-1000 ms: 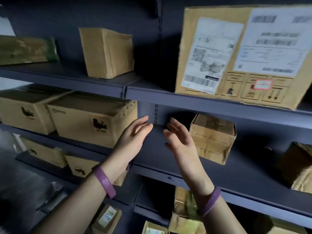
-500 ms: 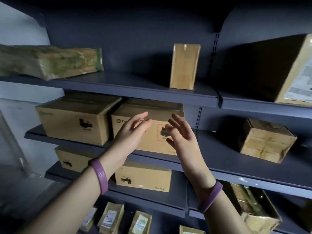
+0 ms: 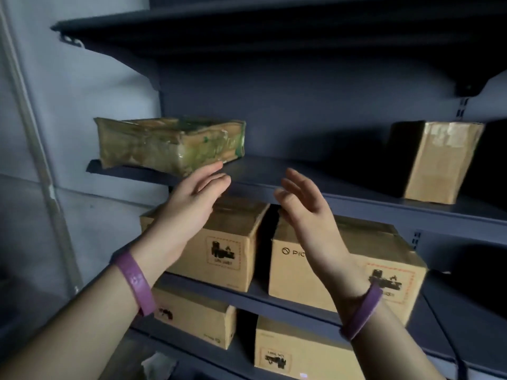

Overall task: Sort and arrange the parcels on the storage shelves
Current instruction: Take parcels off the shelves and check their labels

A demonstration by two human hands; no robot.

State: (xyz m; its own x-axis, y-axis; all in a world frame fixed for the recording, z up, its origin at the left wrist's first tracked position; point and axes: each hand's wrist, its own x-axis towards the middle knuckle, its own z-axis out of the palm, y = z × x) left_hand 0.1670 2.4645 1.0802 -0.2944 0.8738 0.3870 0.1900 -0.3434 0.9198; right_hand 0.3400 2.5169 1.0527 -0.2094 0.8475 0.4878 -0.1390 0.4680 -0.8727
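Observation:
A flat parcel wrapped in shiny greenish tape [image 3: 170,144] lies at the left end of the upper shelf [image 3: 343,193]. My left hand [image 3: 192,198] is raised just below and in front of its right corner, fingers straight, holding nothing. My right hand [image 3: 304,204] is up beside it, palm facing left, fingers relaxed and empty. An upright brown taped parcel [image 3: 439,160] stands at the right of the same shelf. Two printed cardboard boxes, the left box [image 3: 225,250] and the right box [image 3: 356,264], sit on the shelf below, partly behind my hands.
Two more cardboard boxes, one [image 3: 197,316] at the left and one [image 3: 296,349] at the right, sit on a lower shelf. A pale wall [image 3: 68,105] borders the rack on the left. The top shelf [image 3: 247,28] overhangs above. Bare shelf lies between the greenish parcel and the upright parcel.
The view has swung left and up along the rack. Both hands stayed raised and empty, now in front of the upper shelf near the greenish parcel instead of the middle shelf.

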